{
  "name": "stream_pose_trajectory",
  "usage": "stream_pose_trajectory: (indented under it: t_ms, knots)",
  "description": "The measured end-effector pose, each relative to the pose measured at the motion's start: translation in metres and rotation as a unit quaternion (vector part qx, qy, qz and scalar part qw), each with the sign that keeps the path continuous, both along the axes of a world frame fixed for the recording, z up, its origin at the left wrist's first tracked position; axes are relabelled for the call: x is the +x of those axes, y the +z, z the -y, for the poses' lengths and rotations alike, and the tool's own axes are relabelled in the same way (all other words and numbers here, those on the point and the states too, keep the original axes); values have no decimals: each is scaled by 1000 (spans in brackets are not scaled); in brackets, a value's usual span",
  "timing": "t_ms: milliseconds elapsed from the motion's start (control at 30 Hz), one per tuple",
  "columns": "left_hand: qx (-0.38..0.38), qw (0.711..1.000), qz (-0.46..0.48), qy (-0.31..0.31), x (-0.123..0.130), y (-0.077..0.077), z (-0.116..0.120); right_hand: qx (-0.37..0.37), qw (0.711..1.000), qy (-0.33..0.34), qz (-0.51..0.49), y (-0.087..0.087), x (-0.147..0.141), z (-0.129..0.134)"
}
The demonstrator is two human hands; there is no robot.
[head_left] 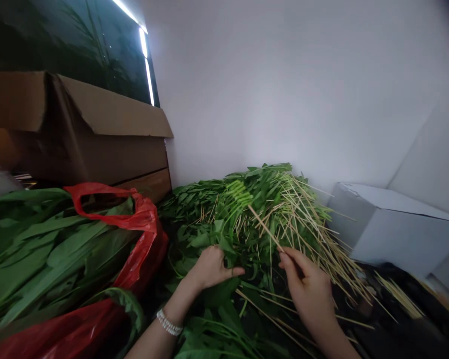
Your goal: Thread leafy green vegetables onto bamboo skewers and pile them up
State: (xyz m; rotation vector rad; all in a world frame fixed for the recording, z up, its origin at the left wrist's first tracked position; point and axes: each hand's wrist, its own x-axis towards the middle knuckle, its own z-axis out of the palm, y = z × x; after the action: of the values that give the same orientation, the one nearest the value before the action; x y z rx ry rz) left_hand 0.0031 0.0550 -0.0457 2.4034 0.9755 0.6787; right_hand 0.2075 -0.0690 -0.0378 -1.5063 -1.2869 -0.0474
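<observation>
My right hand [307,285] pinches the lower end of a thin wooden skewer [264,225]. Green stems [240,193] are folded in zigzags on the skewer's upper end, and leaves trail from them. To the left, my left hand [211,269] is over the leaves, thumb pointing right; its other fingers curl out of sight, so what they hold, if anything, is hidden. A beaded bracelet [168,323] circles the left wrist. Behind the hands lies a heap of leafy greens [198,197] with many skewers [307,229] sticking out to the right.
A red plastic bag [146,219] full of long green leaves [60,249] is at the left, with an open cardboard box [119,154] behind it. On the right stands a white box [407,234], near loose skewers [398,295]. A pale wall rises behind.
</observation>
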Motion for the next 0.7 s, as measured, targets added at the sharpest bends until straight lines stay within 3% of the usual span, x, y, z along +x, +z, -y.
stream_pose_trajectory:
  t_ms: [167,300,433,533,700]
  knots:
    - [83,994,-64,14,0,-2,1,8,998,61,30,31,-11,-2]
    - [110,988,-105,25,-1,-3,-1,47,997,52,33,64,5,-21]
    - [119,986,-111,22,-2,-3,-1,56,994,-21,87,95,49,-59]
    - [121,986,-110,21,-2,-4,-2,-31,968,-140,208,113,85,-88]
    - [122,985,-117,24,-2,-5,-3,-93,937,-202,271,121,122,-115]
